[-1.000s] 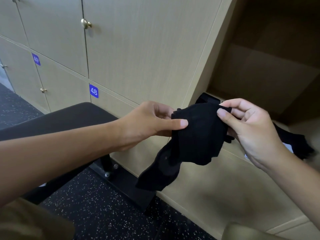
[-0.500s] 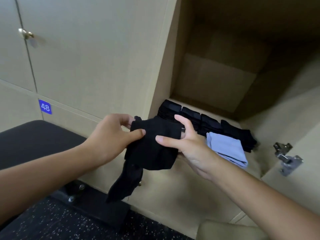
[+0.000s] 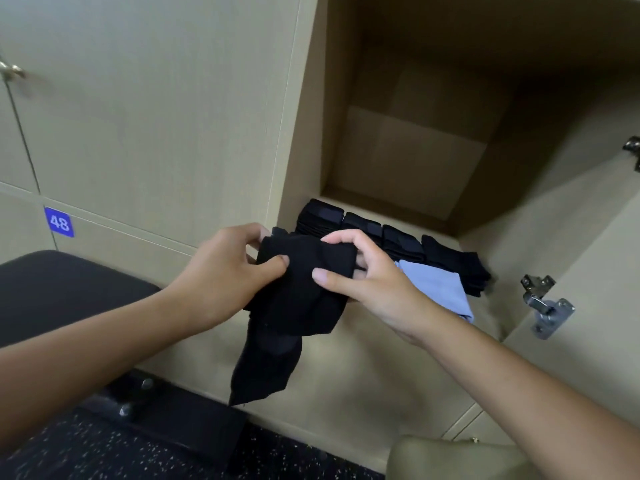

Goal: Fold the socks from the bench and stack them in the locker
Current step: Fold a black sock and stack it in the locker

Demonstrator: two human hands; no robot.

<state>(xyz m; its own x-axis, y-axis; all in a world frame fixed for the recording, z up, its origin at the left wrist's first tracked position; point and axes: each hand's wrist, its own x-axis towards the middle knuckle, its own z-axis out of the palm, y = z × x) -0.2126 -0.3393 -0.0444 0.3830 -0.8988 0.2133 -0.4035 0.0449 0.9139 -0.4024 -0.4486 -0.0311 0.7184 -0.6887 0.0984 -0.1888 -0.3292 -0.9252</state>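
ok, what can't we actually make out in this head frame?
- Left stack of folded black socks: front hidden by both hands and the held black sock.
- Light blue cloth: near end covered by the right wrist.
- Bench: cut off at left edge; no loose socks visible.
- Locker interior: top cropped, dim.

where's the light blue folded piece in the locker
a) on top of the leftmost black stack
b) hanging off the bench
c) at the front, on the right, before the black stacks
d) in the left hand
c: the light blue piece lies on the locker floor at the front right, just before the row of black sock stacks, while both hands hold only the black sock.
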